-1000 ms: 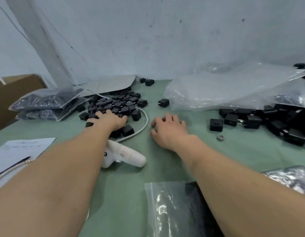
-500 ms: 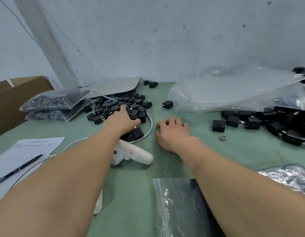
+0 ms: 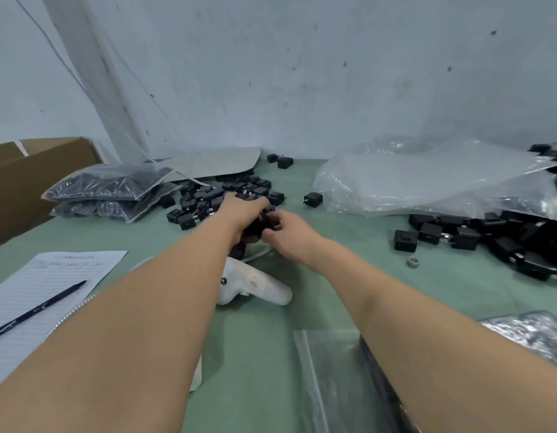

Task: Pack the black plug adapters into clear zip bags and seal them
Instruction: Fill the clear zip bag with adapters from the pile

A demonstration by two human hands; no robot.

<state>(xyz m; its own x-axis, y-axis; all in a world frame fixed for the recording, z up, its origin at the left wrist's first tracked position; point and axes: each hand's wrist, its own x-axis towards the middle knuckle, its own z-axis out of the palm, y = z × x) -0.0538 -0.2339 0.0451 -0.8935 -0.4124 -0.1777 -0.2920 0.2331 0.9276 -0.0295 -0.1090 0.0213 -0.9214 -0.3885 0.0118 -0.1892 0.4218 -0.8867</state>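
A heap of black plug adapters lies at the far middle of the green table. My left hand is lifted off the heap and grips a handful of adapters. My right hand meets it from the right, its fingers curled round the same handful. A clear zip bag lies flat near the front edge between my forearms. Two filled zip bags are stacked at the back left.
A white handheld device with a cable lies under my forearms. A paper sheet with a black pen is at the left, a cardboard box behind. Loose plastic sheeting and another adapter heap fill the right.
My left hand closed on adapters in the heap and lifted them. My right hand left the table and moved left to join it at the handful.
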